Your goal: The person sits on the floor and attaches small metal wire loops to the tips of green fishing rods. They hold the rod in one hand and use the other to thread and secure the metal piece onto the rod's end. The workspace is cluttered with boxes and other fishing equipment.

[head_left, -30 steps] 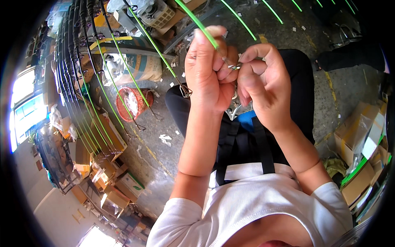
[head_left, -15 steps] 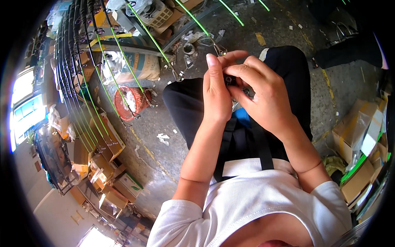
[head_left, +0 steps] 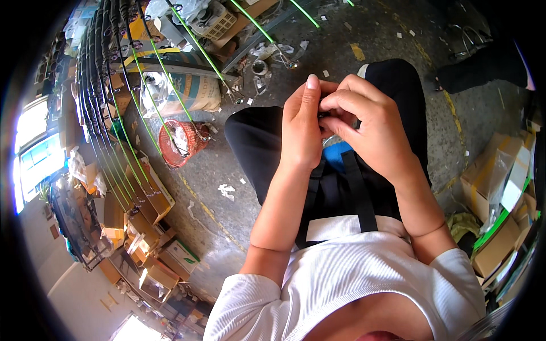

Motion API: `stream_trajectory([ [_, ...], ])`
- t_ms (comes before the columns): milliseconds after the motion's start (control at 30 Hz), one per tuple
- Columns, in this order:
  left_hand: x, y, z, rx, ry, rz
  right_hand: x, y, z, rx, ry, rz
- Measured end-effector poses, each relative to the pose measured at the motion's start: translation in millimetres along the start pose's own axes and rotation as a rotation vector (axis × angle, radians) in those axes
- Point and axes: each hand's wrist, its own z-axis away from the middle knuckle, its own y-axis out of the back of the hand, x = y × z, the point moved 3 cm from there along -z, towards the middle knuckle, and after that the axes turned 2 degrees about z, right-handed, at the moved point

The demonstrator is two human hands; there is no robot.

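Above my lap my two hands meet, fingertips together. My left hand (head_left: 303,128) has its thumb pointing up and its fingers curled behind, closed on something I cannot make out. From the right, my right hand (head_left: 372,122) pinches at the same spot with thumb and forefinger. A sliver of something dark shows between the fingers; the rest is hidden. Just beyond the hands hangs the metal-ringed tip of a black-and-green fishing rod (head_left: 251,21). More fishing rods (head_left: 115,96) stand in a row to the left.
On the floor at left stands a red mesh basket (head_left: 187,142) with scraps in it, near a printed sack (head_left: 193,91). Cardboard boxes (head_left: 165,273) pile up at lower left, and more cartons (head_left: 483,176) at right. Another person's dark-clothed leg (head_left: 483,71) is at far right.
My hands have shifted slightly and closed further around the small dark thing, which showed more before. The rods appear a little farther up and left in view.
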Motion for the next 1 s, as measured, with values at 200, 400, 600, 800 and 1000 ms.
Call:
stream_trajectory([
  [200,-4,2,1,0.016,0.029,0.015,-4,4,2,-0.073,0.129,0.182],
  [400,-11,0,0,-0.004,-0.026,-0.069,-1,8,2,-0.174,0.007,0.12],
  [600,-10,6,-1,-0.023,0.127,0.126,1,8,2,-0.112,0.218,0.193],
  [800,-9,1,0,0.051,0.21,0.178,5,6,4,-0.028,0.395,0.218],
  [1000,-8,2,1,0.094,0.187,0.149,11,4,3,-0.016,0.263,0.103],
])
